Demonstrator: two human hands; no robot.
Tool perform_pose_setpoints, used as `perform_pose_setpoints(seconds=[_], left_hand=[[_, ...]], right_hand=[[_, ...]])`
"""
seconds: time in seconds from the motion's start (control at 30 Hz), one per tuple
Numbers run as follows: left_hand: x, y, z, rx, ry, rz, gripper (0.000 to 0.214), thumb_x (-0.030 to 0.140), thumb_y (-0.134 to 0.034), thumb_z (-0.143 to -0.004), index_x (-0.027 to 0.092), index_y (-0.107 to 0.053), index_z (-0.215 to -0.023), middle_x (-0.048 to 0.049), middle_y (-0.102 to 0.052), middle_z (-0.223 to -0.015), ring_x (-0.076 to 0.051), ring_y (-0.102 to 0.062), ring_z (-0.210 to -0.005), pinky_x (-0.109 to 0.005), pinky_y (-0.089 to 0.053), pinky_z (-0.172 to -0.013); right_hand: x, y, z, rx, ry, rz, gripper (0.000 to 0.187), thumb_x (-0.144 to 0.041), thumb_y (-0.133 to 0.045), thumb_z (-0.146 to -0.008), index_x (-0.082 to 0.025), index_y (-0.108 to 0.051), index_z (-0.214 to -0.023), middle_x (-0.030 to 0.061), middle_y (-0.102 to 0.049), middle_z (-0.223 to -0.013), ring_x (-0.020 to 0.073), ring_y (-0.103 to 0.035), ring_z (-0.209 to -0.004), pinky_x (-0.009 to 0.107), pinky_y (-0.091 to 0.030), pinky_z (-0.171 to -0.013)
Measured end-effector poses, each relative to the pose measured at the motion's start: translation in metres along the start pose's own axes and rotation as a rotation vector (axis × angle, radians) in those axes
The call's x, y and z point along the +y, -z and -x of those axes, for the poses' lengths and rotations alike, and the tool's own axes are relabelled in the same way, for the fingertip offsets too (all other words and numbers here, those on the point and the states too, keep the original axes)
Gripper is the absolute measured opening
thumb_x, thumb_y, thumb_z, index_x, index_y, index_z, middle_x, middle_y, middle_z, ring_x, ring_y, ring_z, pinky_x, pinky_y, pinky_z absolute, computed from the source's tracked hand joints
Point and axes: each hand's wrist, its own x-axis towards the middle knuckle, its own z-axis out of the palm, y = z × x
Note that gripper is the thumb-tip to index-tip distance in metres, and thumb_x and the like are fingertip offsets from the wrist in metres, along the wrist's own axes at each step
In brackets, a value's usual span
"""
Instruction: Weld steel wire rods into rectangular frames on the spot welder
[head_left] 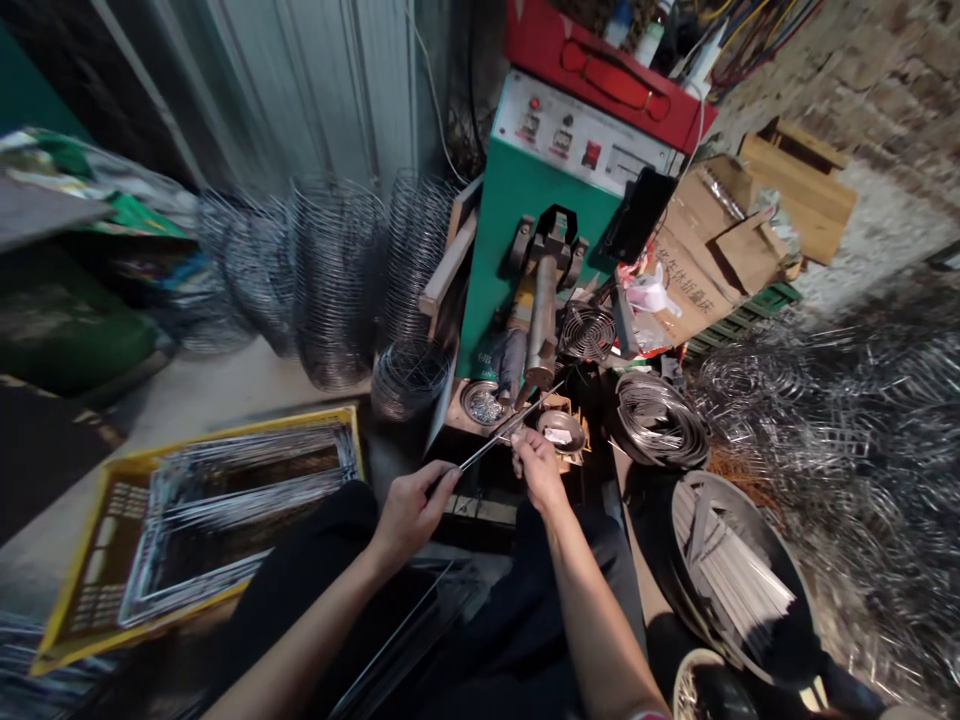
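My left hand (415, 508) is closed around the near end of a thin metal rod (480, 455). The rod slants up and away to the right, with its far part by the tips of the electrode arms (541, 330) on a green spot-welding machine (480, 300). My right hand (538, 468) is closed in a pinch beside the middle of the rod. What sits between its fingertips is too small to make out. Under the electrodes are a round dish of small metal bits (482, 403) and a second dish (561, 432) with a pale piece in it.
At the left lies a yellow crate (346, 425) of wire frames. Stacked wire coils (337, 290) stand behind it. To the right are coiled metal strips (660, 420), a dark tub (686, 490) of flat strips, a cardboard box (686, 255) and a large heap of wire pieces (862, 460).
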Motion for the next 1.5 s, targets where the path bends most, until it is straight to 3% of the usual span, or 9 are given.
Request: perform_pose_setpoints(seconds=[0.67, 0.97, 1.17, 1.3, 1.5], left_hand=[[0.001, -0.001, -0.022, 0.002, 0.033, 0.026, 0.032, 0.041, -0.05, -0.095, 0.016, -0.069, -0.086, 0.0001, -0.062, -0.068, -0.014, -0.054, -0.063, -0.023, -0.04, -0.06], [0.009, 0.005, -0.026, -0.02, 0.058, 0.036, 0.032, 0.042, -0.051, -0.093, 0.017, -0.069, -0.083, -0.0003, -0.063, -0.066, -0.016, -0.056, -0.063, -0.024, -0.042, -0.06], [0.012, -0.007, -0.032, -0.024, 0.062, 0.064, 0.034, 0.044, -0.052, -0.092, 0.017, -0.07, -0.082, 0.0011, -0.059, -0.062, -0.014, -0.051, -0.057, -0.023, -0.038, -0.056], [0.01, -0.015, -0.045, -0.011, 0.006, 0.05, 0.034, 0.041, -0.051, -0.094, 0.015, -0.072, -0.086, -0.0005, -0.064, -0.068, -0.014, -0.054, -0.062, -0.023, -0.039, -0.061], [0.008, -0.013, -0.053, -0.031, 0.01, 0.035, 0.034, 0.041, -0.052, -0.094, 0.015, -0.072, -0.086, 0.0014, -0.059, -0.064, -0.013, -0.05, -0.059, -0.023, -0.038, -0.06]], right_hand=[[-0.018, 0.0, -0.019, 0.013, 0.032, 0.037, 0.039, -0.052, -0.067, -0.079, -0.021, -0.047, -0.066, -0.0082, -0.039, -0.05, 0.0058, -0.029, -0.042, 0.02, -0.022, -0.042], [-0.011, 0.002, -0.022, 0.012, 0.015, -0.033, 0.034, -0.05, -0.069, -0.079, -0.021, -0.054, -0.07, -0.0083, -0.039, -0.05, 0.0063, -0.029, -0.041, 0.021, -0.022, -0.04], [-0.016, 0.012, -0.021, 0.057, 0.036, 0.014, 0.041, -0.056, -0.069, -0.078, -0.02, -0.052, -0.069, -0.0077, -0.039, -0.053, 0.006, -0.031, -0.043, 0.02, -0.027, -0.041], [-0.022, 0.019, -0.026, 0.078, 0.052, 0.066, 0.043, -0.058, -0.067, -0.078, -0.02, -0.05, -0.065, -0.0077, -0.04, -0.051, 0.0061, -0.031, -0.043, 0.019, -0.026, -0.041], [-0.016, 0.021, -0.037, 0.067, 0.043, 0.045, 0.04, -0.056, -0.069, -0.079, -0.019, -0.055, -0.07, -0.0079, -0.041, -0.05, 0.0059, -0.031, -0.042, 0.019, -0.024, -0.04]])
